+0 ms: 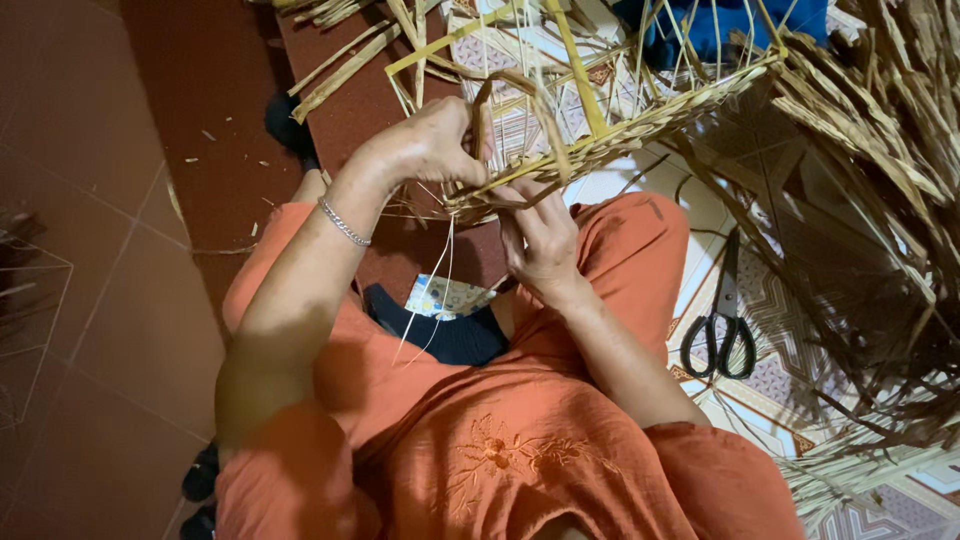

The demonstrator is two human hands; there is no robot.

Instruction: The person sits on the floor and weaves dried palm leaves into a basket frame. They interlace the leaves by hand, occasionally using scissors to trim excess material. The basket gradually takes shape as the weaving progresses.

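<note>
Overhead, we look down on a seated person in orange clothing, knees up, working a half-woven basket (600, 130) of pale straw strips held out in front of the lap. Our left hand (425, 145) sits on top of the basket's lower rim, fingers curled and closed tight over the plaited edge; a silver bracelet (343, 222) rings that wrist. Our right hand (540, 235) comes up from beneath, fingers bent around the same rim and pinching it just below the left hand. The two hands are close together, almost touching, both clamped on the edge.

A looped straw handle (520, 95) arches up from the rim between the hands. Thin loose fibres (440, 270) hang down from the edge toward the lap. The basket's open frame tilts away from us, its uprights fanning out unfinished.

On the patterned floor mat (760, 290) to the right, black-handled scissors (722, 320) lie flat, blades pointing away, well apart from the hands. A large heap of dried straw (880, 200) fills the right side. More cut strips (345, 60) lie on the dark red floor at upper left. A small patterned cloth (445, 297) rests between the knees.
</note>
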